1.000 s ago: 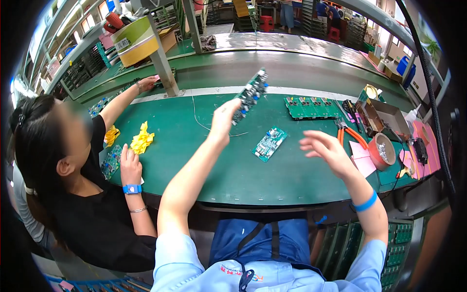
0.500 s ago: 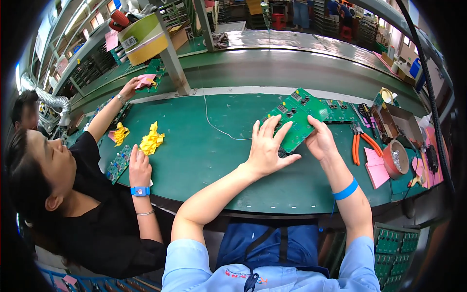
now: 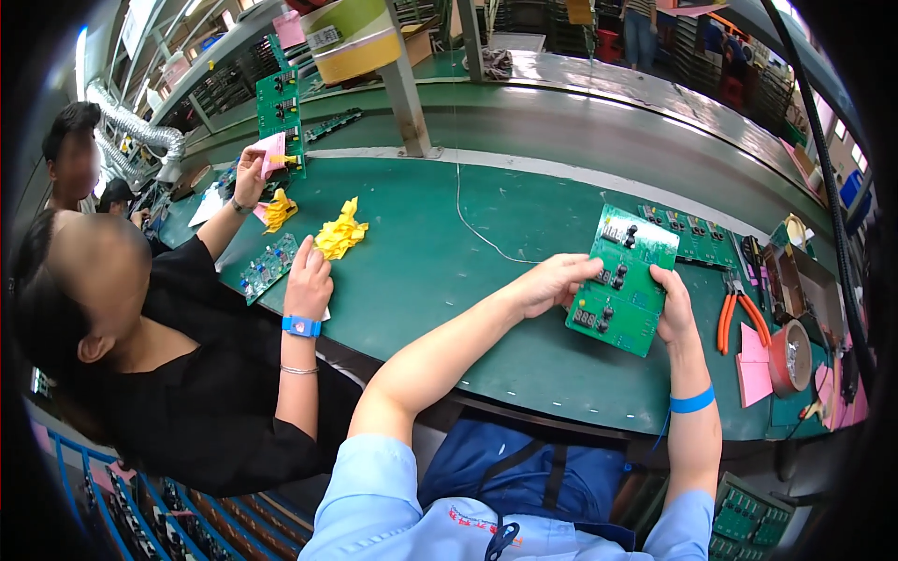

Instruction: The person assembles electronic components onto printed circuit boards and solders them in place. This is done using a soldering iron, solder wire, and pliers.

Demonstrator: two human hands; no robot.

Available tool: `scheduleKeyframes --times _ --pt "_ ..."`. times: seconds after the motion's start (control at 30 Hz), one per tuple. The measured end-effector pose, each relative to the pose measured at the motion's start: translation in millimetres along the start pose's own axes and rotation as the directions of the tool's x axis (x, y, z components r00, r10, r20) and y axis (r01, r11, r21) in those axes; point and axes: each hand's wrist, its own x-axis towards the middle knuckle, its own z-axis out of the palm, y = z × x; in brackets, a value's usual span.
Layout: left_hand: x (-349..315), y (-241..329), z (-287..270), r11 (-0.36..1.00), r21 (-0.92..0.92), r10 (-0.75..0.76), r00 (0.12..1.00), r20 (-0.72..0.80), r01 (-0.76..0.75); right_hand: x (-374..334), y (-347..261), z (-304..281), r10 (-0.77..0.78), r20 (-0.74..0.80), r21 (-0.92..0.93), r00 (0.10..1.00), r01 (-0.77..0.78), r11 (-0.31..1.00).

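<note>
The person in the light blue shirt now holds a green circuit board (image 3: 625, 280) with both hands, low over the right part of the green counter (image 3: 440, 252). A second ago the left hand held a small board up high and the right hand was bare. Half a second ago both hands had come onto this bigger board. Now it is turned flat toward the face, so the looking-over has begun.

The left hand (image 3: 547, 283) has a narrow grip on the board's left edge, fingers on top. The right hand (image 3: 675, 304) pinches the right edge, thumb on the front. I think the board's low corner is just off the counter, but it is hard to tell.

More green boards (image 3: 697, 234) lie in a row by the far edge, just behind the held one. Orange pliers (image 3: 739, 313) and a roll of brown tape (image 3: 792, 355) sit near the right end.

At the left end, a co-worker in black rests a hand (image 3: 307, 271) beside a heap of yellow bits (image 3: 341, 229) and lifts a pink slip (image 3: 271, 154) with the other.
</note>
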Motion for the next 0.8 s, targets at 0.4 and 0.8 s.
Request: scheduleKeyframes --times 0.4,0.8 --pt "-8 -4 10 0.999 -0.033 -0.021 0.995 -0.101 0.018 -15 -11 22 0.025 0.034 -0.013 0.999 -0.025 1.000" --pt "-3 1 10 0.985 -0.112 0.094 0.951 -0.295 -0.132 -7 -12 15 0.043 0.051 -0.042 0.998 -0.041 0.998"
